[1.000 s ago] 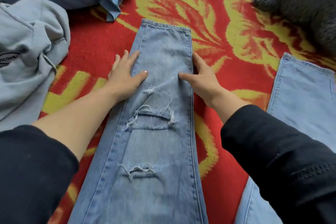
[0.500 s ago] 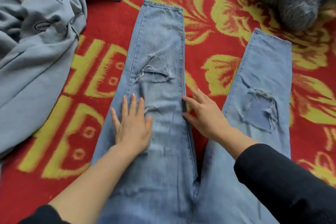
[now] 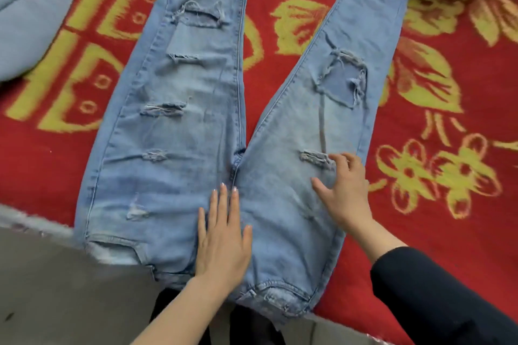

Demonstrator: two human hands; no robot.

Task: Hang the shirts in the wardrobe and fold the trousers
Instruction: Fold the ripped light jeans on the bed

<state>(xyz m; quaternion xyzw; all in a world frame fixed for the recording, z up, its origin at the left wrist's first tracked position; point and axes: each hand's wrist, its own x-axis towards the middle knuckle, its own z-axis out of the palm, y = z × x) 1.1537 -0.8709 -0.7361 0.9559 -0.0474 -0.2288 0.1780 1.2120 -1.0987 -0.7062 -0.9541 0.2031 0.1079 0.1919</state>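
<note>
Denim, soft but heavyish, is lying flat as we are pressing the jeans (image 3: 179,131) with our left hand (image 3: 222,244) and right hand (image 3: 346,193) open, likely gripping the hems next.

Light-blue ripped jeans (image 3: 179,131), flat on red patterned blanket (image 3: 420,126), legs spread in V

Domestic interior, most likely a bedroom or living room. A red blanket (image 3: 420,204) with a yellow floral pattern covers the surface; its frayed edge meets a plain grey floor (image 3: 56,302) at lower left. Everyday clothing lies on it: ripped light-blue jeans (image 3: 179,131) spread flat and a pale grey-blue garment (image 3: 30,8) at upper left.
</note>
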